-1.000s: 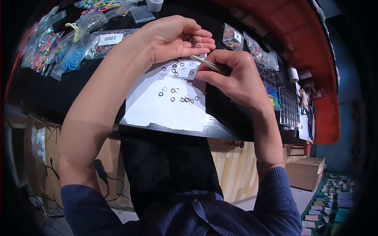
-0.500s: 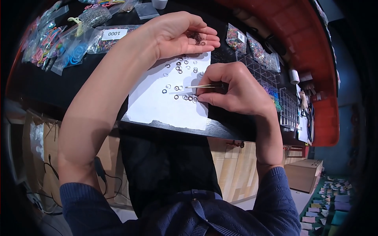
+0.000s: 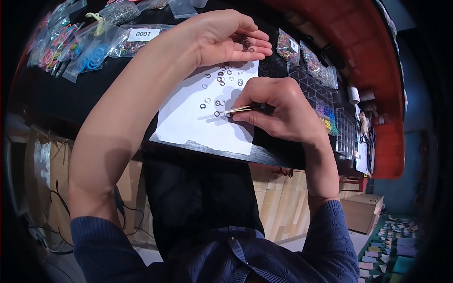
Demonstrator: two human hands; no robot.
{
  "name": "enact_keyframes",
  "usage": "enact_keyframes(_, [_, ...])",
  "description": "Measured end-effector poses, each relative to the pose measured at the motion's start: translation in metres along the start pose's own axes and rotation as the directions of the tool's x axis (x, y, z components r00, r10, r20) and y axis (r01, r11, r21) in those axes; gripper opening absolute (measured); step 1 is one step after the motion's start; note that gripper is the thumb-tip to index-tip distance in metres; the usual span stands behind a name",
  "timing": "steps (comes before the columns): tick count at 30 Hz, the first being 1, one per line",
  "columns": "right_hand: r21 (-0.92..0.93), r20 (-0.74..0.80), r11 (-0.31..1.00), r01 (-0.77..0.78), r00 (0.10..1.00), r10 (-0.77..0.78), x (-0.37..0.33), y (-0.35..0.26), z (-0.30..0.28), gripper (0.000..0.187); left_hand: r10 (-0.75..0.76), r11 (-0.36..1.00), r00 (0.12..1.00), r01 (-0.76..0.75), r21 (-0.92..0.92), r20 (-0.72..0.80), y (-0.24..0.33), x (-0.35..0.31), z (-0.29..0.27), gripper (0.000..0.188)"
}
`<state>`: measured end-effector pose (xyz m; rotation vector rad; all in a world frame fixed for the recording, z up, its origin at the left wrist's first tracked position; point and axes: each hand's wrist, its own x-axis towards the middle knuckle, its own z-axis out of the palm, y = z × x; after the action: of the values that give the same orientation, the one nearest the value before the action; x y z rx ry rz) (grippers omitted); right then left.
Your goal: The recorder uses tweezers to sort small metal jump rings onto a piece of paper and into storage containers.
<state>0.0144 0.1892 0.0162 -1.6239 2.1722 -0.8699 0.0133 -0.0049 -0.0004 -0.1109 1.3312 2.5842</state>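
A pair of tweezers (image 3: 243, 109) is pinched between the thumb and fingers of my right hand (image 3: 283, 111). Its tips point left, at a small dark ring (image 3: 217, 114) over the white paper (image 3: 203, 134); I cannot tell whether they grip it. Several dark and silvery rings (image 3: 221, 78) are scattered on the sheet. Beyond them my left hand (image 3: 226, 42) is turned palm up, its fingers stretched to the right. It holds a small heap of dark rings (image 3: 246, 43) on the fingers.
Bags of coloured bands and beads (image 3: 89, 59) lie at the far left, and further bead bags (image 3: 317, 68) at the far right. A clear compartment box (image 3: 347, 132) with coloured beads sits right of my right hand. The black table's front edge (image 3: 278, 162) runs below the paper.
The tweezers have moved slightly down and left, and their tips now meet a small ring. Fewer rings show along the paper's lower row. My left hand still holds its heap.
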Motion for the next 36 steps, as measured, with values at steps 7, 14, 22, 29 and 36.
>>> enact_keyframes(7, [-0.145, 0.036, 0.977, 0.153, 0.988, -0.150, 0.001, -0.001, 0.001, 0.013, 0.005, 1.000, 1.000, -0.005, -0.003, -0.007, 0.000, -0.001, 0.002, 0.041])
enact_keyframes(14, [-0.086, -0.142, 0.991, 0.107, 0.983, -0.118, 0.001, 0.022, 0.005, 0.014, 0.025, 1.000, 1.000, -0.025, -0.014, 0.005, -0.001, 0.000, 0.000, 0.041])
enact_keyframes(22, [0.030, -0.058, 0.998, 0.056, 0.997, -0.054, 0.001, 0.011, 0.000, 0.012, 0.019, 1.000, 1.000, -0.019, 0.003, -0.015, 0.001, -0.004, 0.003, 0.040])
enact_keyframes(29, [-0.065, 0.001, 0.991, 0.113, 0.994, -0.113, 0.005, 0.008, 0.005, 0.015, 0.018, 1.000, 0.999, -0.018, 0.010, -0.029, 0.001, -0.001, 0.003, 0.039])
enact_keyframes(36, [0.107, -0.424, 0.992, 0.061, 0.906, -0.010, 0.005, 0.020, -0.008, 0.009, 0.011, 0.999, 1.000, -0.012, -0.030, -0.023, 0.000, -0.001, 0.005, 0.034])
